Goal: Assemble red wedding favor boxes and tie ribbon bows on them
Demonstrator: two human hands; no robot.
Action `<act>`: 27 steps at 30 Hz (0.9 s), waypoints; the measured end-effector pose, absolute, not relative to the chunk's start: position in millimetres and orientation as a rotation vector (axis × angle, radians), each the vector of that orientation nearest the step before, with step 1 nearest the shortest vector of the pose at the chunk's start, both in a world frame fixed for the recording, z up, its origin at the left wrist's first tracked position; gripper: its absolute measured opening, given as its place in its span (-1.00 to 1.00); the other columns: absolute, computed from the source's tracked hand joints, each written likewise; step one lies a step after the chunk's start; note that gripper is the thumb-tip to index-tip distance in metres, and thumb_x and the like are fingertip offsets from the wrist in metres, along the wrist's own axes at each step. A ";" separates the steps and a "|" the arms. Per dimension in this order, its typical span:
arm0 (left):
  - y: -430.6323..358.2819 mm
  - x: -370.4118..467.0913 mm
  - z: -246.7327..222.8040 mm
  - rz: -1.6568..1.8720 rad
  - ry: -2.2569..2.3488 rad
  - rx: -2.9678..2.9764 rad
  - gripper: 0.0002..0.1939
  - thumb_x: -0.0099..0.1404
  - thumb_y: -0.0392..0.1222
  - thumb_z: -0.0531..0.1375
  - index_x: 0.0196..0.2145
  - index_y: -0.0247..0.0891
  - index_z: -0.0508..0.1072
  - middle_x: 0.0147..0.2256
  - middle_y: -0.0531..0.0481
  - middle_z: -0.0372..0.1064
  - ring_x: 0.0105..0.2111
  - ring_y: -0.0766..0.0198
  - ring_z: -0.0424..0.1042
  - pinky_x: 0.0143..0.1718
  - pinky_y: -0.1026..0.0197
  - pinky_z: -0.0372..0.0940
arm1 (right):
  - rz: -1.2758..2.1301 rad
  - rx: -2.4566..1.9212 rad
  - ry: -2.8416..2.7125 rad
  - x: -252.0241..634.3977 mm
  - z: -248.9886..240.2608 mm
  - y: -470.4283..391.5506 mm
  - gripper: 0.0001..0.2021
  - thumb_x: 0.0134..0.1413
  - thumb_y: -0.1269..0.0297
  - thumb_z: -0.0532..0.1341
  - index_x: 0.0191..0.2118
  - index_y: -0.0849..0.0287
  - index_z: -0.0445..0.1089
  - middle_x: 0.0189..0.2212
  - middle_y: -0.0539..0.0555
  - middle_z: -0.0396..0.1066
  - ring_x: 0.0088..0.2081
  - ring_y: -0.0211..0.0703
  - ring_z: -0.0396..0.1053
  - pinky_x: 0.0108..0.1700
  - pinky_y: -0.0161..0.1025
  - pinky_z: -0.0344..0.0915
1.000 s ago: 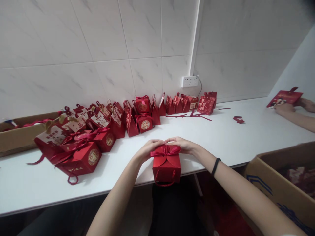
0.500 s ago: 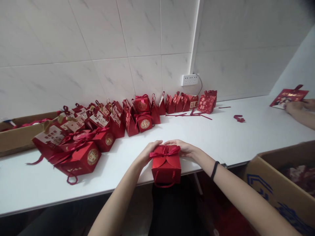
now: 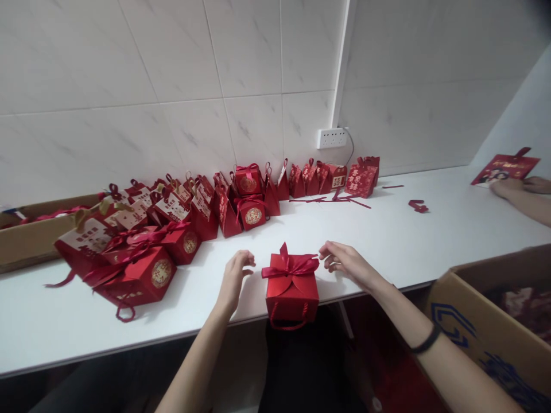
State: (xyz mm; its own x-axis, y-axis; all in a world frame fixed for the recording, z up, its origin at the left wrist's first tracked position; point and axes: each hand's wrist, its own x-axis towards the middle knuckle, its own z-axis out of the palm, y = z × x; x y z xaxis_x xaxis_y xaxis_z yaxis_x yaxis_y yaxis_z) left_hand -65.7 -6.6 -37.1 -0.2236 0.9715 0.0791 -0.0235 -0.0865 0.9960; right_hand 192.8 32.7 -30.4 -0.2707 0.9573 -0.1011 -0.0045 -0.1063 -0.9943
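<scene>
A red gift box (image 3: 293, 295) stands at the front edge of the white table, with a dark red ribbon bow (image 3: 290, 266) on top and a red cord handle hanging down its near side. To the left of the box is my left hand (image 3: 236, 278), apart from it, with fingers loosely curled and nothing in them. My right hand (image 3: 344, 264) hovers near the bow's right end, fingers apart and holding nothing. One ribbon end points up from the bow.
Red gift boxes (image 3: 172, 209) crowd the table's left and back. Loose ribbons (image 3: 331, 199) lie behind the box. An open carton (image 3: 451, 310) is at the right, another (image 3: 34, 244) at the left. Another person's hands (image 3: 512, 186) hold a red box (image 3: 508, 167) at far right.
Both my hands have let go of the red box and moved apart, left hand leftward, right hand rightward. A ribbon end now stands up from the bow.
</scene>
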 end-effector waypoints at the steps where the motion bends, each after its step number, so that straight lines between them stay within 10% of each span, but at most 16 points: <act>1: -13.4 -64.1 -36.5 1.436 1.330 1.186 -0.66 0.16 0.08 0.07 -0.55 -0.25 0.30 -0.50 0.03 0.24 -0.44 0.29 0.25 -0.41 0.28 0.14 | 1.460 -1.129 -1.410 192.3 -29.9 26.7 -0.47 -0.16 -0.25 0.20 -0.43 0.23 0.32 -0.47 0.02 0.31 -0.49 -0.29 0.27 -0.43 -0.30 0.20; 6: -32.9 -47.1 -29.0 1.248 1.394 1.343 -0.55 0.15 0.14 0.07 -0.68 -0.24 0.14 -0.65 0.13 0.02 -0.58 0.37 0.04 -0.49 0.28 -0.01 | 1.269 -1.086 -1.681 178.5 -25.3 5.5 -0.47 -0.09 -0.28 0.12 -0.53 0.18 0.21 -0.60 -0.05 0.20 -0.51 -0.29 0.20 -0.37 -0.26 0.17; 18: -27.5 -47.9 -46.2 1.391 1.227 1.159 -0.67 0.13 0.05 0.16 -0.58 -0.25 0.27 -0.55 0.09 0.19 -0.48 0.33 0.24 -0.38 0.29 0.18 | 1.720 -0.878 -1.414 187.8 -37.3 -11.2 -0.58 -0.12 -0.11 0.26 -0.46 0.23 0.32 -0.57 -0.02 0.29 -0.53 -0.28 0.28 -0.44 -0.28 0.27; 23: -32.5 -65.7 -68.8 1.455 1.002 1.338 -0.50 0.12 0.22 0.15 -0.13 -0.18 0.37 -0.09 -0.09 0.34 -0.03 0.08 0.30 -0.08 0.18 0.22 | 2.451 -0.913 -1.751 237.8 -81.0 -39.4 -0.47 -0.23 -0.19 0.29 -0.41 0.28 0.40 -0.50 0.11 0.39 -0.50 -0.22 0.41 -0.46 -0.30 0.33; 27: -37.0 -69.0 -68.5 1.184 0.834 1.545 0.00 -0.03 0.25 0.28 0.26 -0.08 -0.06 0.28 -0.17 -0.09 0.22 -0.09 0.04 0.19 0.01 0.02 | 1.784 -1.757 -2.071 265.2 -128.8 -21.2 -0.71 -0.01 0.08 0.25 -0.49 0.25 0.39 -0.58 0.07 0.39 -0.56 -0.23 0.36 -0.54 -0.32 0.27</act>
State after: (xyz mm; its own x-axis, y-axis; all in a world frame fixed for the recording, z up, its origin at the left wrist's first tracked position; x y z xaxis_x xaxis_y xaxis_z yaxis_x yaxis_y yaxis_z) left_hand -69.0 -37.0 -68.5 0.2891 0.9143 0.2837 -0.0404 -0.2844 0.9578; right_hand 265.2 -21.2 -128.8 -0.4111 0.6280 -0.6607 0.7465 -0.1840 -0.6394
